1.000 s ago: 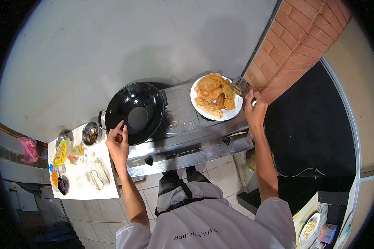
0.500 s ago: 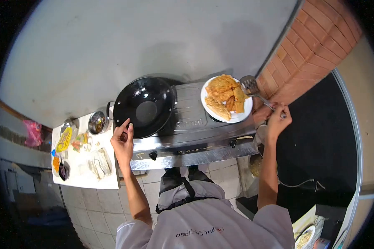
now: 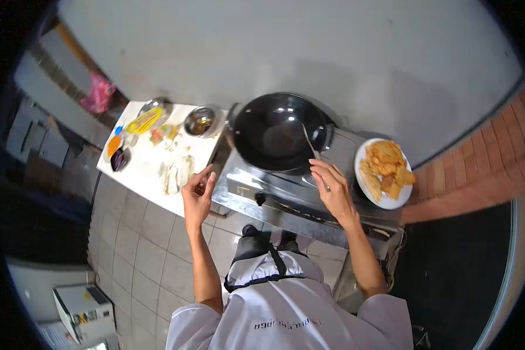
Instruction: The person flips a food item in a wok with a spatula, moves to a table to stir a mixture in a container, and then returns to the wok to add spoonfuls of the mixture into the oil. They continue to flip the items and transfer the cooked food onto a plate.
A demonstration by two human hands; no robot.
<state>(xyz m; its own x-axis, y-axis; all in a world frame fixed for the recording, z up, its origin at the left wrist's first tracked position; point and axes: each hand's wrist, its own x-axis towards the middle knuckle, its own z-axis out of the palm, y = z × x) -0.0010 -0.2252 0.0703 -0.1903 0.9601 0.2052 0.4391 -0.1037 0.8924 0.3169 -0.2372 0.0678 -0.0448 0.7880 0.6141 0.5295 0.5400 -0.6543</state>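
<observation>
My right hand (image 3: 331, 182) grips the handle of a metal spatula (image 3: 309, 143), whose far end reaches into the black wok (image 3: 268, 134). The wok rests on the left part of the steel gas stove (image 3: 245, 181) and looks empty apart from the spatula. My left hand (image 3: 199, 191) is raised in front of the stove's left edge, near the white table, with its fingers curled; whether it holds anything is too small to tell. On the stove's right side stands a white plate (image 3: 385, 201) with golden fried pieces (image 3: 386, 162).
The white table (image 3: 151, 186) on the left bears a metal bowl (image 3: 200, 121), a yellow packet (image 3: 144, 121), a plastic-wrapped bundle (image 3: 177, 175) and small cups of orange and purple food. A brick wall edge (image 3: 466, 175) rises at the right. A white box-shaped appliance (image 3: 84, 312) stands at the lower left.
The view has turned left. My right hand has moved the spatula from beside the plate to the wok. My left hand is now farther from the wok, nearer the white table.
</observation>
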